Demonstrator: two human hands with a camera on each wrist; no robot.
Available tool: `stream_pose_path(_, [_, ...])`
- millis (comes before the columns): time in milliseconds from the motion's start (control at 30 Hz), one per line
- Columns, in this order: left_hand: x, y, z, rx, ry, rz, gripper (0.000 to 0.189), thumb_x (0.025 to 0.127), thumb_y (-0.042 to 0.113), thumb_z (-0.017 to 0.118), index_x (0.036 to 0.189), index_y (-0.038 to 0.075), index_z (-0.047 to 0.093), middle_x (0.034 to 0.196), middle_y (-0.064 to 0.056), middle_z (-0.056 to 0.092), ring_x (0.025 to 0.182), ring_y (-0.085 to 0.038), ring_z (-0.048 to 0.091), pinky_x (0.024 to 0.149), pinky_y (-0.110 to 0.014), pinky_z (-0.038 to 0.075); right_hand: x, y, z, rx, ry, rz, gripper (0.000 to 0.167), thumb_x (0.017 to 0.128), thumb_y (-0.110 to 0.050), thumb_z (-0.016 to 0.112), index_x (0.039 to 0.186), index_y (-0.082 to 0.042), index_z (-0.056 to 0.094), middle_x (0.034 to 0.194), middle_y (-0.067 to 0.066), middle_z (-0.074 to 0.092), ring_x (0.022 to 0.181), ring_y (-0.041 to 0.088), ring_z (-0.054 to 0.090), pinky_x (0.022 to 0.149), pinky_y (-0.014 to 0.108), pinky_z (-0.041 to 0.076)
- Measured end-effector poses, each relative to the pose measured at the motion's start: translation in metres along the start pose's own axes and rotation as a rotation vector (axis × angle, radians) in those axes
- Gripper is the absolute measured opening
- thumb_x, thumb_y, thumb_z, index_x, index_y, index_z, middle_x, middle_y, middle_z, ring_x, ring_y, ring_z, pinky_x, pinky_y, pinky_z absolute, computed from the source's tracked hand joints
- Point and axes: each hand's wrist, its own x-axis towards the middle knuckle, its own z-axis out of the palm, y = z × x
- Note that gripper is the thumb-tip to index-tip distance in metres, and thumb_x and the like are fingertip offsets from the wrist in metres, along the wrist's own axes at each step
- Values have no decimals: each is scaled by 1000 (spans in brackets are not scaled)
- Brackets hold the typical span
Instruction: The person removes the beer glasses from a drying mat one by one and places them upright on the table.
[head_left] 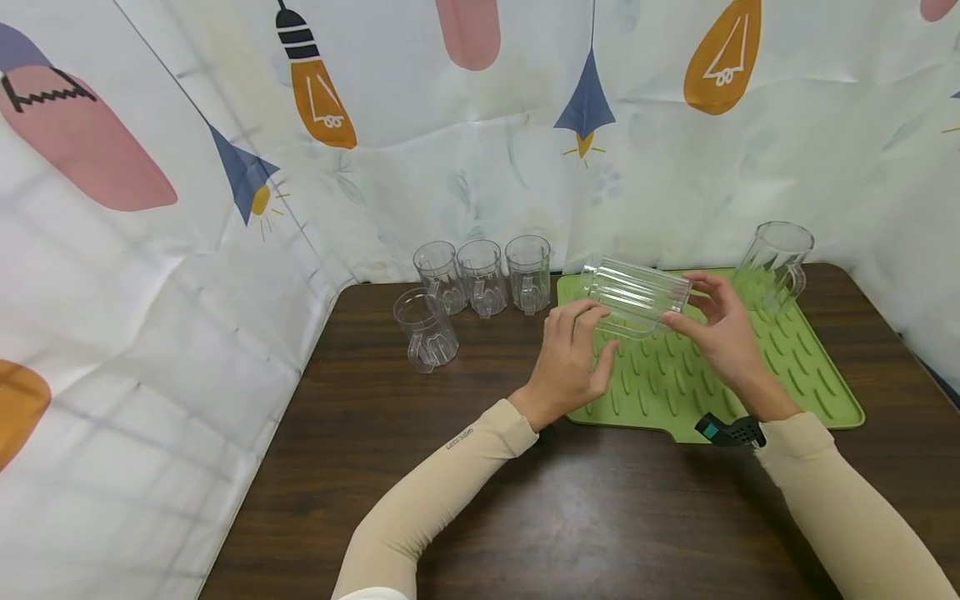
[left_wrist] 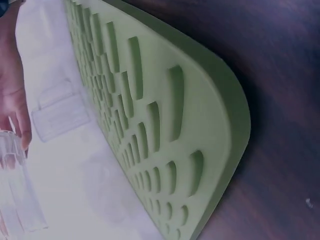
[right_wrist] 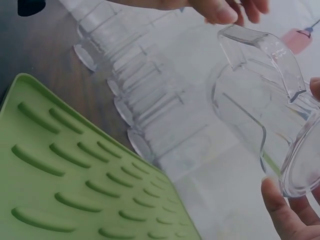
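A clear ribbed mug [head_left: 636, 290] is held tilted on its side above the green mat [head_left: 652, 408]. My right hand [head_left: 726, 337] grips its right end, thumb and fingers on opposite sides. Near the mug's left part is my left hand [head_left: 566, 358], its fingers loosely bent and thumb spread apart. In the right wrist view the mug's handle [right_wrist: 265, 47] faces up, just below the left fingertips; whether they touch it I cannot tell. The left wrist view catches only part of the mug [left_wrist: 20, 195] and the right hand [left_wrist: 12, 95].
Another clear mug [head_left: 772, 271] stands at the mat's back right. Several clear mugs stand on the dark wooden table [head_left: 360, 467] left of the mat, one [head_left: 427, 329] nearer than the others. A printed curtain [head_left: 480, 158] hangs behind the table.
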Motion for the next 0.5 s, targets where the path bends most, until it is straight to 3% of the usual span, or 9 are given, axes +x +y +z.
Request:
stream_pose_path(133, [-1, 2, 1, -102, 6, -116, 49, 92, 16, 71, 132, 0, 46, 130, -18, 50, 112, -29, 48, 94, -39, 46, 1, -3, -2, -41, 17, 1, 57, 92, 5, 72, 142, -13, 51, 132, -10, 57, 124, 4, 55, 82, 9, 57])
stream_pose_path(267, [-2, 4, 4, -234, 17, -270, 49, 93, 17, 69, 132, -1, 45, 129, -18, 48, 114, -29, 47, 100, -40, 46, 2, -5, -3, -52, 25, -17, 56, 93, 5, 71, 142, -13, 52, 134, -7, 56, 123, 3, 56, 83, 9, 56])
stream_pose_path(367, [-1, 6, 6, -332, 31, -380, 49, 95, 19, 67, 133, -1, 44, 130, -18, 48, 117, -29, 47, 104, -39, 45, 2, -5, -4, -20, 24, -31, 55, 93, 6, 70, 141, -13, 52, 134, -5, 55, 122, 5, 57, 82, 9, 57])
stream_pose_path(500, [-1, 10, 10, -475, 30, -516, 50, 98, 22, 65, 136, -1, 43, 131, -20, 49, 118, -29, 48, 99, -36, 47, 3, -6, -4, 25, 26, -44, 54, 93, 8, 69, 140, -13, 53, 131, -4, 55, 119, 6, 58, 80, 10, 58])
